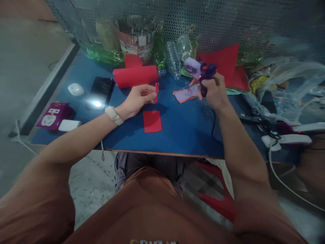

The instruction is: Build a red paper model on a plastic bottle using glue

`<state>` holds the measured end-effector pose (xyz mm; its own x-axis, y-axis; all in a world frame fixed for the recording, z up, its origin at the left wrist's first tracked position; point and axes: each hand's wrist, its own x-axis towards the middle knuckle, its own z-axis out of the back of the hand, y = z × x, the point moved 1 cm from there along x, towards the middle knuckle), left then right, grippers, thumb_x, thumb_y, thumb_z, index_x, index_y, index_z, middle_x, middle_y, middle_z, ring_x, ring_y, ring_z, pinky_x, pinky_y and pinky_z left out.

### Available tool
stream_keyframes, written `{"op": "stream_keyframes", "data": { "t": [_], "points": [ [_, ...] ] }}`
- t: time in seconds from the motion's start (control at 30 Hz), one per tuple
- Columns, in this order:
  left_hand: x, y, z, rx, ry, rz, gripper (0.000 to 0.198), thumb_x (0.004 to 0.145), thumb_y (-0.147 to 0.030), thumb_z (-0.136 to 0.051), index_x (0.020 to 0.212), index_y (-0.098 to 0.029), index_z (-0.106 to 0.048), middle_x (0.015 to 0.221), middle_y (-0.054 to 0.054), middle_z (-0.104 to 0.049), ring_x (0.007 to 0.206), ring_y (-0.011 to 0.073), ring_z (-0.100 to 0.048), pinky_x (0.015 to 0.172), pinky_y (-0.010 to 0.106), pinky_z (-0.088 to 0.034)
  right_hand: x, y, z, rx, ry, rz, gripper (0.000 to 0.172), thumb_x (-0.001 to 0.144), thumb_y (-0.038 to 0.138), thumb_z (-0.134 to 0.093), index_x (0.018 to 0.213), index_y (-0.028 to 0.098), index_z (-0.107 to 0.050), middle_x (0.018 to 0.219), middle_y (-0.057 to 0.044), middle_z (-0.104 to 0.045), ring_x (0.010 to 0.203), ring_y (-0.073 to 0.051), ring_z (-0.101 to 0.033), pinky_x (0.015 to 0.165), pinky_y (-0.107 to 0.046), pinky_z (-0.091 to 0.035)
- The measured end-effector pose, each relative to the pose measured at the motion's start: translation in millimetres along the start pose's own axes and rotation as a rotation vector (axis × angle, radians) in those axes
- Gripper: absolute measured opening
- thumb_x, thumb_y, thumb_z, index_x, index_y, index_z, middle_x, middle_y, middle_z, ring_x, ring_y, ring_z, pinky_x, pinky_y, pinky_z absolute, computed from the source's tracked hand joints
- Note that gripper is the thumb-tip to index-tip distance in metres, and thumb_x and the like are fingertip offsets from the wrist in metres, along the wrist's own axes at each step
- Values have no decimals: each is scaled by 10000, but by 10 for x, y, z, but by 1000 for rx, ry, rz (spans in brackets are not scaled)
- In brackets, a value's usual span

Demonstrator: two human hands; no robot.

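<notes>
Red paper pieces and a glue gun in hand at a blue table (pixel 177 135)

A red roll (pixel 135 76) lies rolled up at upper centre; right hand (pixel 215 93), fingers wrapped round a glue gun (pixel 201 73), right of centre; a red rectangle (pixel 152 121) lies loose mid-table, seemingly unglued; left hand (pixel 135 100) fingers pinch a red strip (pixel 156 92) just above it; bare table between the hands; clutter crowds back and right edges.

The table (pixel 182 130) is blue. At its middle are a red paper rectangle (pixel 152 121) and a red strip (pixel 156 93); toward its far edge, a red roll (pixel 135 76), a black phone (pixel 102 88) and green bottles (pixel 104 56). The glue gun (pixel 206 72) above it is purple.
</notes>
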<state>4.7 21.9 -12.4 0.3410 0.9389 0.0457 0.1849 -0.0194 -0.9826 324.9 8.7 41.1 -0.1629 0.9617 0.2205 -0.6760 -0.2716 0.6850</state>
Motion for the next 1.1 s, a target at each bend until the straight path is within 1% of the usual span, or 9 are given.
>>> {"op": "stream_keyframes", "data": {
  "t": [0.13,0.23,0.3,0.43,0.57,0.7,0.83,0.97,1.1],
  "points": [
    [9,2,13,-56,-21,46,286,834,-226,-1087,953,-176,-831,910,20,-780,761,100,-701,760,266,-635,33,-41,-217,461,75,-176,868,1174,805,-166,1282,209,-787,1048,-145,-880,459,-138,-393,541,-438,-397],
    [21,17,30,-84,-22,78,262,834,-186,-1077,939,-166,-837,885,19,-777,747,99,-703,748,267,-633,13,-8,-293,451,93,-239,1259,1038,988,172,1151,208,-811,979,-151,-856,428,-113,-375,507,-433,-383],
    [25,19,35,-98,-29,92,235,842,-148,-1062,930,-157,-844,876,23,-778,736,97,-701,734,261,-625,-3,-3,-315,432,77,-263,1334,932,1065,220,1059,220,-804,917,-142,-833,430,-106,-397,509,-419,-416],
    [15,-17,24,-105,-49,105,197,867,-107,-1036,917,-147,-850,853,19,-769,733,92,-708,726,238,-615,-5,-53,-367,694,201,-179,1168,918,1190,-42,944,239,-720,871,-111,-792,427,-98,-356,430,-371,-353],
    [9,-49,4,-120,-73,108,173,891,-79,-1002,907,-144,-842,866,20,-786,738,89,-718,746,232,-623,31,-181,-473,934,355,-56,1049,909,1215,-316,930,238,-697,830,-80,-764,391,-88,-338,354,-329,-249],
    [31,-20,8,-137,-87,109,162,904,-65,-994,917,-142,-853,870,20,-798,744,88,-737,746,222,-628,52,-312,-570,1041,468,16,1022,918,1202,-360,952,233,-682,789,-43,-745,345,-71,-325,338,-307,-233],
    [57,1,36,-154,-101,104,163,905,-62,-1000,935,-145,-863,866,19,-807,747,93,-747,748,224,-635,23,-302,-549,995,547,-47,1007,975,1167,-287,1008,230,-654,801,-45,-738,371,-66,-364,380,-307,-300],
    [65,-17,58,-151,-121,113,185,889,-55,-1013,927,-144,-856,891,23,-820,755,94,-748,761,231,-638,1,-175,-511,997,610,-147,879,1048,1088,-405,1067,243,-645,719,7,-656,385,-84,-331,380,-309,-301],
    [61,-34,52,-137,-114,122,170,892,-41,-990,910,-138,-851,884,23,-809,746,93,-741,755,236,-630,12,-92,-541,987,659,-177,877,1052,1076,-425,1094,235,-669,713,-7,-667,373,-96,-335,359,-305,-276]
  ]
}}
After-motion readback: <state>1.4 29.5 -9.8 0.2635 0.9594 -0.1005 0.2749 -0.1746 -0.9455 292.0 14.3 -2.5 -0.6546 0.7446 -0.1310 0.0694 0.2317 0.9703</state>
